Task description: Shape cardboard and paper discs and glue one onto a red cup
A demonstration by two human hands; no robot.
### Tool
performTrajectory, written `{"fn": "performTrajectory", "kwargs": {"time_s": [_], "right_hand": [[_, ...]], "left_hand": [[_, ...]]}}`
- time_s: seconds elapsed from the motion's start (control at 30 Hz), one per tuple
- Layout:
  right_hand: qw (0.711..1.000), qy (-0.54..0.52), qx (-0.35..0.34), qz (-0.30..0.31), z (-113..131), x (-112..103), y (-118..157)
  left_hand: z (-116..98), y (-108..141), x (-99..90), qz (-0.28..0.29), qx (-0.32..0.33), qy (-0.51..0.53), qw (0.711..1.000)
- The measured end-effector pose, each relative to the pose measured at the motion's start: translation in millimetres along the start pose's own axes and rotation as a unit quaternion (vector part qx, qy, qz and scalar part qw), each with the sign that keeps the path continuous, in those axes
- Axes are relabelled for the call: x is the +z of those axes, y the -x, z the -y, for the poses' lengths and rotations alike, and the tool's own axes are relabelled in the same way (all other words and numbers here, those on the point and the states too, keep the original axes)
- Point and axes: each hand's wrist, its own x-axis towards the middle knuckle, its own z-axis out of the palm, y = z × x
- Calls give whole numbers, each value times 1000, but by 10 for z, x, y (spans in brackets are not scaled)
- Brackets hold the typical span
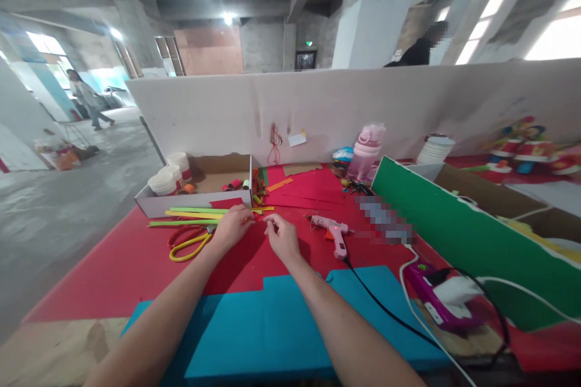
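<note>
My left hand is closed just above the red table covering, its fingertips beside a small red piece, perhaps paper. Opposite it, my right hand is pinched, thumb against fingers; whatever lies in the pinch is too small to make out. Yellow and green paper strips lie by my left hand. Scissors with yellow and red handles rest left of that wrist, partly under the strips. A pink hot glue gun lies to the right of my right hand, its small light glowing red.
An open box with paper cups stands at the back left. A green-sided box borders the right. The glue gun's black cord runs toward a purple power strip. Blue sheets cover the front; a pink bottle stands behind.
</note>
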Motion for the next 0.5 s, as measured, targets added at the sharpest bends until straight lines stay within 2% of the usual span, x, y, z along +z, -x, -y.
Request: {"fn": "performTrajectory", "kwargs": {"time_s": [0.1,0.3,0.37,0.4,0.5], "right_hand": [[1000,1,-1,-3,2,-4,-2],[1000,10,1,-4,-3,0,0],[1000,10,0,0,0,-1,-1],[1000,11,0,1,0,-1,-1],[1000,13,0,2,-11,4,-2]], "left_hand": [[67,-24,-37,-15,-20,106,994],[149,-27,-44,-28,-74,226,971],[129,-33,-20,-41,-119,313,941],[113,-41,-9,-55,-142,367,918],[65,-84,2,-94,-180,531,823]]}}
